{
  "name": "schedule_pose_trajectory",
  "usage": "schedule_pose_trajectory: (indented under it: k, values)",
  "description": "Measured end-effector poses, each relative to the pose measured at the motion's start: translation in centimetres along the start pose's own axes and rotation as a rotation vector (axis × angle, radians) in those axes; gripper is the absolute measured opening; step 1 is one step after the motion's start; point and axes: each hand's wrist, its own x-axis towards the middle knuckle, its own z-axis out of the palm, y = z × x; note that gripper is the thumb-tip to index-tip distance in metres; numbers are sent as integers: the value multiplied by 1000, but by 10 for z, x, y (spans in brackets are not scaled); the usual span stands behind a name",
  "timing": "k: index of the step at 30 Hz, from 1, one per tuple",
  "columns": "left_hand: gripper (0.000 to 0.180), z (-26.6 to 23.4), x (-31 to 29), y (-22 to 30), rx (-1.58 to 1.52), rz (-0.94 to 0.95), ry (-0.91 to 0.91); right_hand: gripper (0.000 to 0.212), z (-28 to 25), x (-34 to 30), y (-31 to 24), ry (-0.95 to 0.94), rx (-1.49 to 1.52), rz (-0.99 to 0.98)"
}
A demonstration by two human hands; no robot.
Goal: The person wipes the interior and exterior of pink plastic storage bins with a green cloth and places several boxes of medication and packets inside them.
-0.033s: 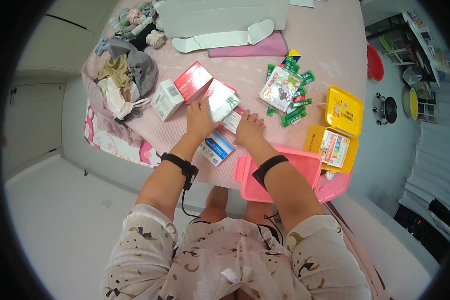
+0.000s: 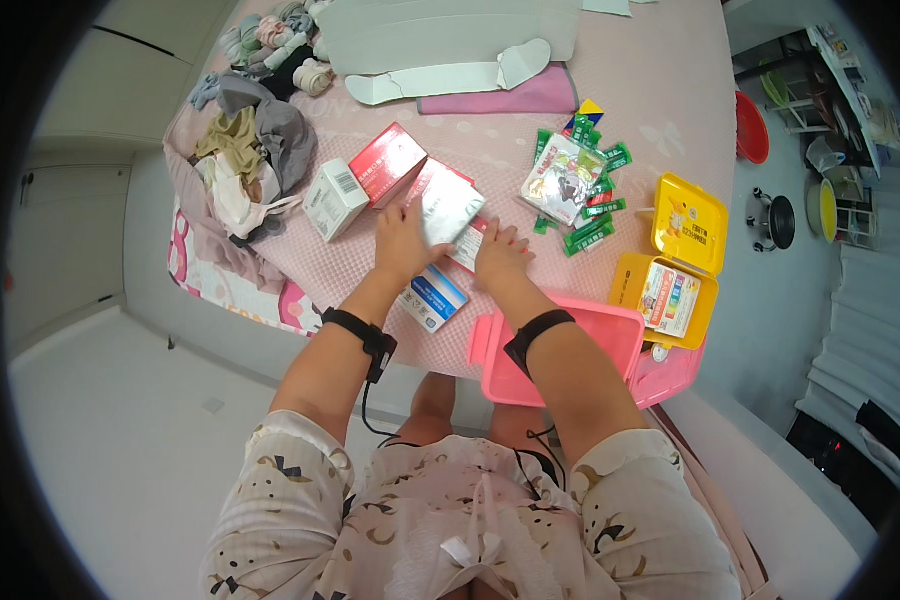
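My left hand is closed on the near-left side of a shiny white flat box, which lies over a red-and-white box behind it. Fingers of my right hand curl over a small red-and-white box just beside it; part of that box is hidden under the hand. Nearer to me, a blue-and-white box lies flat on the pink quilted bedspread. Left of my hands stand a red box and a white box with a barcode.
Green stick sachets lie around a clear packet. On the right are an open yellow case with boxes inside and an open pink container. Clothes are heaped left; a grey-white board lies at the back.
The shiny white box has tilted slightly in my left hand, and its green print is now washed out by glare. My hands have barely shifted.
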Motion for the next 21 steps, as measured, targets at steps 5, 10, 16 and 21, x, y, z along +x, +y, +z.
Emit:
schedule_pose_trajectory:
  k: [5, 10, 16, 21]
  values:
    - [50, 10, -3, -30, -31, 46, 75, 88, -46, -11, 6, -77, 10, -58]
    - [67, 18, 15, -1, 154, 57, 29, 89, -71, -17, 71, 140, -33, 99]
    - [98, 16, 16, 3, 19, -209, -98, 88, -89, -48, 110, 318, -85, 120]
    - [99, -2, 1, -11, -200, -129, 45, 94, -100, -94, 146, 515, 523, -20]
